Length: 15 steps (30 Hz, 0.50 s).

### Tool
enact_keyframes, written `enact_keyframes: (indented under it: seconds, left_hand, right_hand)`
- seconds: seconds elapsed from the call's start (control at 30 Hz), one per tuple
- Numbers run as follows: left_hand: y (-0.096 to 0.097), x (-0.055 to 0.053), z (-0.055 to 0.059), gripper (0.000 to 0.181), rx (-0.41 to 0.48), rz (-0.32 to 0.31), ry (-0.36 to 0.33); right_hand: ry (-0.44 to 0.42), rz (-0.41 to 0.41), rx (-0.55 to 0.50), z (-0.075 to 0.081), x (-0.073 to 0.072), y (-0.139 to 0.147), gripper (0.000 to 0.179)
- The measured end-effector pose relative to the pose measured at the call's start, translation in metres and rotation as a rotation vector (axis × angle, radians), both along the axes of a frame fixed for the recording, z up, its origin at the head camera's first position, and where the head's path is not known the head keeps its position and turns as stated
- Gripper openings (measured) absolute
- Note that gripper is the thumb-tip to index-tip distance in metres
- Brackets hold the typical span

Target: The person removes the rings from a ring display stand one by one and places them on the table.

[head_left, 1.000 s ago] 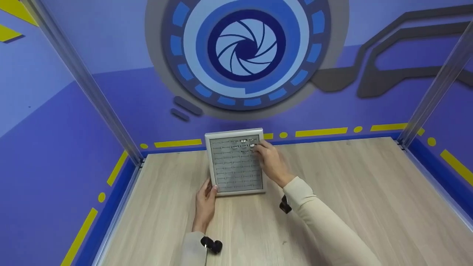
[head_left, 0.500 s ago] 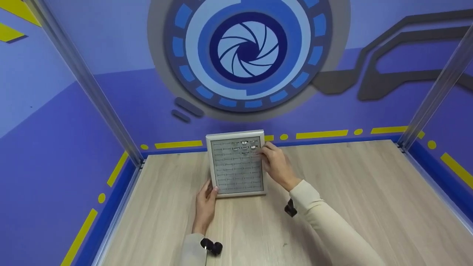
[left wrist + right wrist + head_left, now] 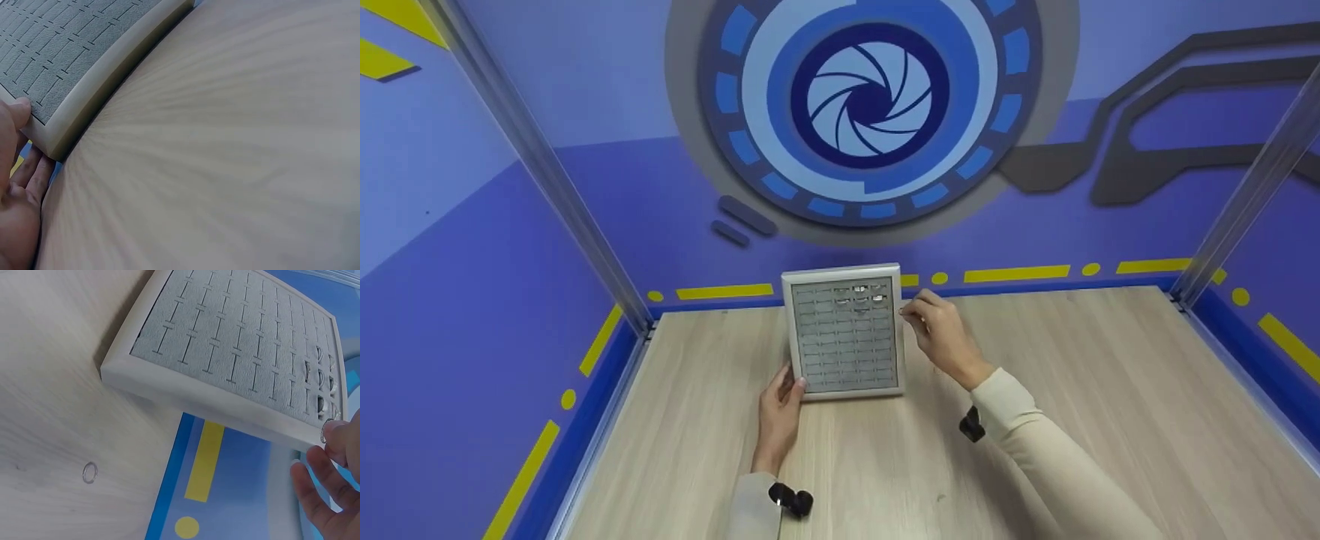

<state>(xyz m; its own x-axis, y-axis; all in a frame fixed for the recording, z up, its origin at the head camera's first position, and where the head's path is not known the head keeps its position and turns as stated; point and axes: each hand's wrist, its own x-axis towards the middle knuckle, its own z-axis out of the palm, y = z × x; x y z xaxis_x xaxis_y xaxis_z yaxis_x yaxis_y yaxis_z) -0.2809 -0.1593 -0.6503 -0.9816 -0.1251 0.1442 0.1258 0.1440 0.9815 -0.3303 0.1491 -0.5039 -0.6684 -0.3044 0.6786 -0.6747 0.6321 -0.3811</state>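
A ring display tray [image 3: 840,271] with a pale frame and grey slotted padding stands tilted up on the table. Several silver rings [image 3: 321,405] sit in slots at its upper right corner. My left hand [image 3: 778,421] grips the lower left corner, with the thumb [image 3: 20,112] on the front of the frame and fingers behind. Just off the tray's right edge, my right hand [image 3: 946,339] pinches a small silver ring [image 3: 324,432] between thumb and finger, seen in the right wrist view; in the head view this ring is too small to make out.
Another ring [image 3: 90,472] lies on the wooden table [image 3: 1057,375] in the right wrist view. Blue and purple printed walls [image 3: 607,225] with metal corner posts [image 3: 540,169] close in the table at the back and sides.
My right hand has drawn away from the tray's upper right slots, to the right and slightly down. The left hand and the tray stay put, apart from a slight shift of the view.
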Motion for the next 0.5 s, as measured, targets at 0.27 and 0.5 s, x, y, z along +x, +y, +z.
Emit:
enact_keyframes:
  seconds: [0.27,0.5]
  left_hand:
    - [0.001,0.0,0.0,0.058,-0.008,0.026,-0.014]
    - [0.001,-0.001,0.0,0.055,0.023,0.024,-0.021]
  right_hand:
    - [-0.023,-0.043,0.009,-0.007,0.002,0.017,0.011]
    - [-0.039,-0.062,0.0,-0.016,0.003,0.027,0.009]
